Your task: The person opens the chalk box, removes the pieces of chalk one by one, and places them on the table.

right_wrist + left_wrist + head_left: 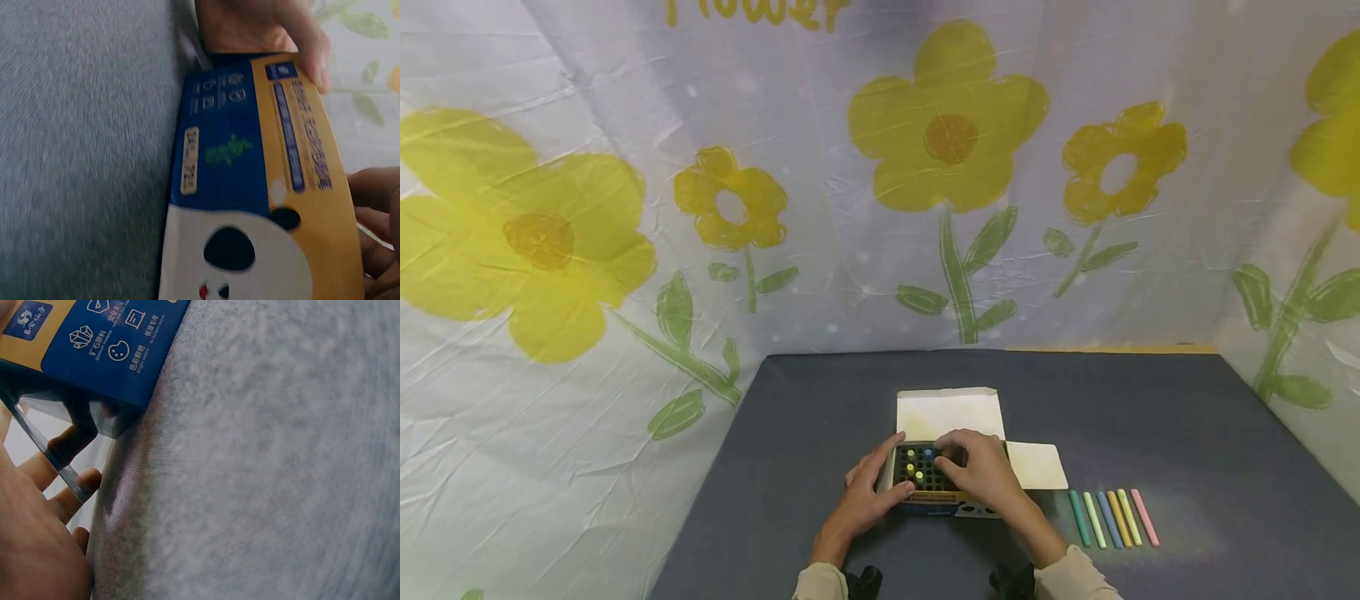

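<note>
A chalk box [940, 497] lies on the table with its white lid [950, 415] folded back and a side flap [1037, 465] spread to the right. Its blue and yellow printed side [231, 125] carries a panda picture. Inside is a black grid of holes, where several chalk sticks, yellow-green [919, 477] and blue [928, 454], stand upright. My left hand [868, 493] grips the box's left end, thumb on the front edge. Over the grid's right part is my right hand [981, 467], its fingers bent down beside the blue chalk; I cannot tell whether they pinch a stick.
Right of the box, several loose chalk sticks lie side by side in a row, from teal [1079, 518] through blue [1108, 518] to pink [1145, 517]. The dark tabletop [805, 433] meets a flower-printed curtain [835, 275] at the back and sides.
</note>
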The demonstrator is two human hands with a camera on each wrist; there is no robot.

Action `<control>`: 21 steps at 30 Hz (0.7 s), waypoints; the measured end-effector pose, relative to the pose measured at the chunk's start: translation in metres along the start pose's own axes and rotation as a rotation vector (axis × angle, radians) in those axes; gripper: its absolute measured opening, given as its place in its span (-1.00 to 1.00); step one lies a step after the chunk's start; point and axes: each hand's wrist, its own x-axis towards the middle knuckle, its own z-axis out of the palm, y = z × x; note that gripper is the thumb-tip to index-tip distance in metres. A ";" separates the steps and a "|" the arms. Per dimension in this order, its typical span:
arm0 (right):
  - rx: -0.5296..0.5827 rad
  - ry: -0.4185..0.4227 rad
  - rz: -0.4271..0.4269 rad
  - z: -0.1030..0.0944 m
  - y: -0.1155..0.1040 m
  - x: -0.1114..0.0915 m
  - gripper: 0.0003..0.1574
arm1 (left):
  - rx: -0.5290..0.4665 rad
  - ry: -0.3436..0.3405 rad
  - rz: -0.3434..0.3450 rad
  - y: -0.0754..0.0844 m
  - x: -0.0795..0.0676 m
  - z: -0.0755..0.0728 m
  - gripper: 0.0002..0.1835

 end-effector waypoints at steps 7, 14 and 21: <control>-0.059 0.021 0.066 0.014 -0.008 0.002 -0.80 | -0.002 0.006 0.001 -0.001 0.000 0.000 -0.22; -0.176 0.090 0.022 0.022 -0.012 0.003 -0.83 | 0.004 0.008 0.001 -0.002 0.000 0.000 -0.22; -0.184 0.104 0.027 0.024 -0.012 0.002 -0.86 | 0.012 0.011 0.022 -0.003 0.000 0.001 -0.22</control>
